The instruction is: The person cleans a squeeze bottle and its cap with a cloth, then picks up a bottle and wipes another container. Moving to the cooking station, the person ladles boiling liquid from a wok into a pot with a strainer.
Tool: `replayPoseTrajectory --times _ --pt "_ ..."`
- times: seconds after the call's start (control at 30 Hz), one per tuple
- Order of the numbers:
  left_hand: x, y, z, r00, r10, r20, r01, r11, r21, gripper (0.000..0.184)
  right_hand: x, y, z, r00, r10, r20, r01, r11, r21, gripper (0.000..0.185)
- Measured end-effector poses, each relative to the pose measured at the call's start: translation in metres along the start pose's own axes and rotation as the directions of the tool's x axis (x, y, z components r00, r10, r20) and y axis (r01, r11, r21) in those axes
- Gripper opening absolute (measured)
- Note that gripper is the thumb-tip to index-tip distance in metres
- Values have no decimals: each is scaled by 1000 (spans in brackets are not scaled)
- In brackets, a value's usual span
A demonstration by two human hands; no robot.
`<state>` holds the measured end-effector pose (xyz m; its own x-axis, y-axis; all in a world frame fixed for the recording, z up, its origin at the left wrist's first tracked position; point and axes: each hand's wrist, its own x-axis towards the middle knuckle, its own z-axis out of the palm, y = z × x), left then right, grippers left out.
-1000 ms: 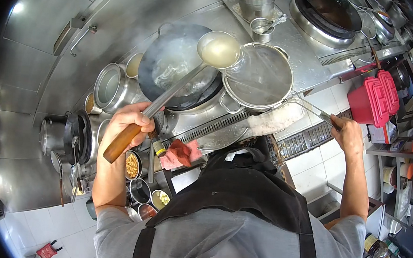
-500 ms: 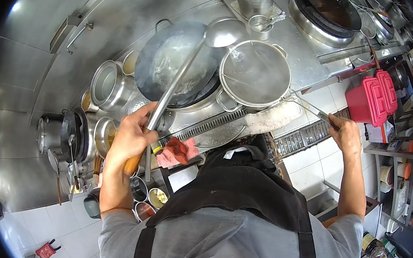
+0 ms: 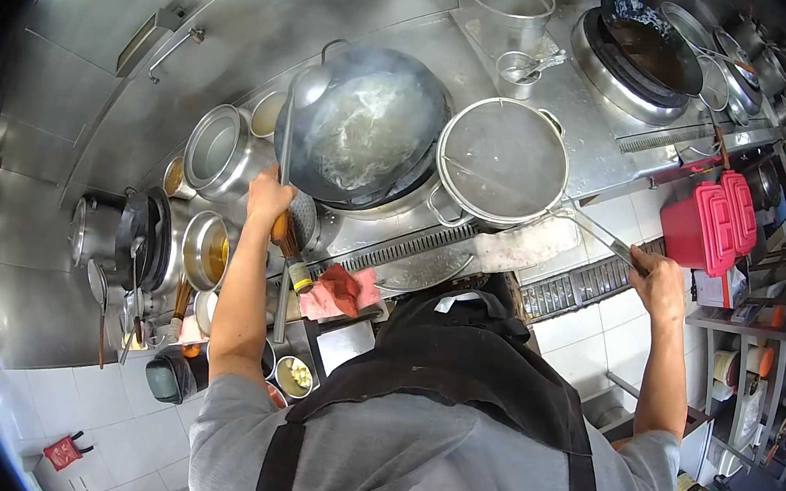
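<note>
My left hand (image 3: 270,198) is closed round the wooden-handled ladle (image 3: 289,127), whose bowl is at the far left rim of the wok (image 3: 427,83). Steam rises from the pale, cloudy liquid (image 3: 363,134) inside the wok. On the right, my right hand (image 3: 658,282) grips the handle of the strainer (image 3: 505,162). That round strainer rests over a steel pot with side handles, just right of the wok. What lies under its mesh cannot be made out.
Steel pots (image 3: 215,153) stand left of the wok. A red cloth (image 3: 341,290) lies by the stove's front edge, near a small bowl of pale pieces (image 3: 293,377). Pink bins (image 3: 700,228) are at the right. Behind stands a tall pot (image 3: 513,16), with a second wok (image 3: 653,55) farther right.
The ladle has swung left from above the strainer to the wok's left rim, its light liquid no longer visible. My left hand has moved forward. My right hand keeps its grip.
</note>
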<state>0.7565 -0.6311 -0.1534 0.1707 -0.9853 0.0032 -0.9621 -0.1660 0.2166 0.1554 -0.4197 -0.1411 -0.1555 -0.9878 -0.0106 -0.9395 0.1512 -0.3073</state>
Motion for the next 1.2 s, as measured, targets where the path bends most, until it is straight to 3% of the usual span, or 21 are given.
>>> replayPoseTrajectory --times 0.13,0.2,0.23,0.27,0.33,0.37,0.43,0.47,0.53,0.7,1.2 --pt "-3 -13 22 997 -17 80 29 989 -146 58 -1 -8 -5 1000 13 2 -13 1000 -16 39" --pt "-13 -8 27 920 -126 372 322 784 -531 61 -1 -8 -4 1000 12 5 -12 1000 -14 39" --pt "-18 -4 29 928 -91 362 312 720 -619 45 0 -5 -1 1000 14 2 -14 1000 -1 39" --pt "-23 0 27 927 -93 363 315 718 -620 45 0 -4 0 1000 15 -1 -15 1000 12 38" --pt "-30 10 13 836 -5 549 508 387 -770 35 0 -5 0 1000 14 -4 -14 1000 2 38" --pt "-30 10 11 836 -6 549 508 385 -771 35 0 -5 0 1000 14 -7 -14 1000 -5 38" --pt "-31 9 7 696 143 703 717 -114 -687 32 1 -5 0 1000 6 -14 -6 1000 -1 37" --pt "-32 8 6 696 142 704 718 -116 -687 32 0 -5 1 1000 1 -20 -1 1000 4 37" --pt "-34 8 2 644 294 707 759 -362 -541 39 0 -8 -1 1000 1 -18 -1 1000 0 38" --pt "-50 18 -21 636 375 675 768 -392 -506 37 0 -6 -1 1000 12 0 -12 1000 -17 38" --pt "-85 67 -115 575 540 614 797 -203 -568 47 3 5 -1 999 -38 -8 38 999 -8 38"
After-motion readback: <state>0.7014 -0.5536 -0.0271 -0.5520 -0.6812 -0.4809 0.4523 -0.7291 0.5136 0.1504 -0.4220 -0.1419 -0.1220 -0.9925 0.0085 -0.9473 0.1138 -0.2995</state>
